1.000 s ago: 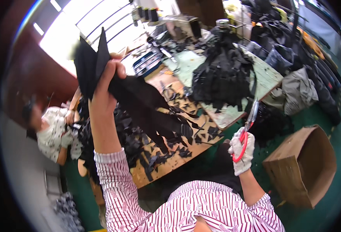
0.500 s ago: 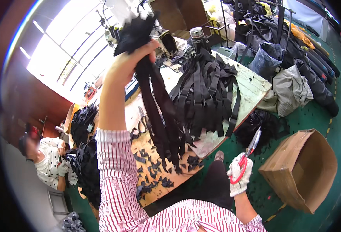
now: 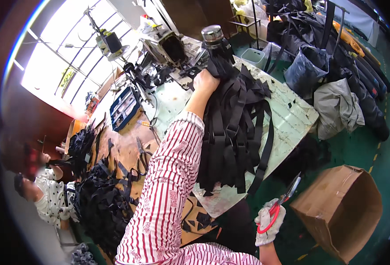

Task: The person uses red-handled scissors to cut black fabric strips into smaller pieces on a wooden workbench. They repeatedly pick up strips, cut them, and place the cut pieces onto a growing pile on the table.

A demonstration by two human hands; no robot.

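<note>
My left hand (image 3: 206,82) is bare and closed at the upper end of a bundle of black webbing straps (image 3: 230,128). The straps hang down over the pale tabletop toward its near edge, some with black buckles on them. Where the bundle meets the pile beneath, I cannot tell one from the other. Off the table's near right side, my right hand (image 3: 269,224), in a white knit glove, grips scissors (image 3: 276,211) with red handles. Their blades point up and right, nearly together, touching no strap.
A metal-lidded flask (image 3: 212,34) stands beyond the straps. An open cardboard box (image 3: 318,207) sits on the green floor at right. Dark-handled scissors (image 3: 142,154) and a heap of black straps (image 3: 100,198) lie leftward. A person in dotted clothing (image 3: 49,194) works at far left.
My left hand has brought the raised bundle of straps down and to the right, onto the pile on the table. The right hand still holds the scissors, slightly lower in view.
</note>
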